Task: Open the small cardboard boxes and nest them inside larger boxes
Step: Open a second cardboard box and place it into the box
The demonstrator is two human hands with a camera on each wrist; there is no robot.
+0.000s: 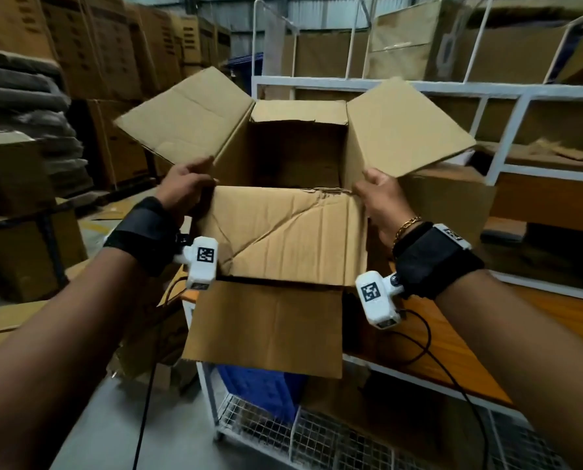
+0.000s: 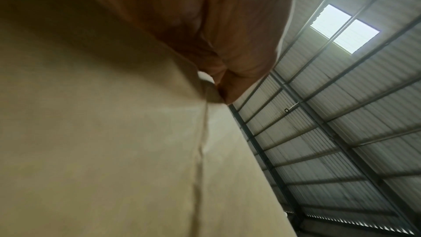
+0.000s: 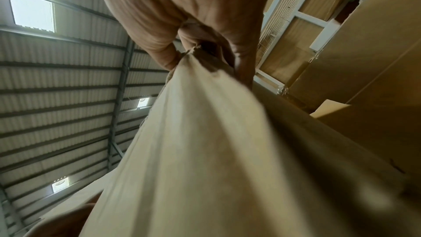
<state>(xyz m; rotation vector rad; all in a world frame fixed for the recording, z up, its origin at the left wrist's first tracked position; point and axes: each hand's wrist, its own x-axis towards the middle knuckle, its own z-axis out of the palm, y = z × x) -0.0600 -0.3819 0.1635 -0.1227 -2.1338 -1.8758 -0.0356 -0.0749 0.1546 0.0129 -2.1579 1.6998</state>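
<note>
An open brown cardboard box (image 1: 283, 232) is held up in front of me, its side flaps spread left and right and its creased near flap hanging toward me. The inside looks empty and dark. My left hand (image 1: 186, 188) grips the box's near left top corner, and the cardboard wall (image 2: 102, 132) fills the left wrist view under the hand (image 2: 205, 33). My right hand (image 1: 380, 195) grips the near right top corner; in the right wrist view its fingers (image 3: 200, 42) pinch the torn cardboard edge (image 3: 205, 132).
A white metal rack (image 1: 486, 93) with an orange wooden shelf stands behind and under the box, holding more cartons. A blue crate (image 1: 259, 388) sits on the wire lower shelf. Stacked cartons (image 1: 113, 45) fill the left side. Flat cardboard lies on the floor at left.
</note>
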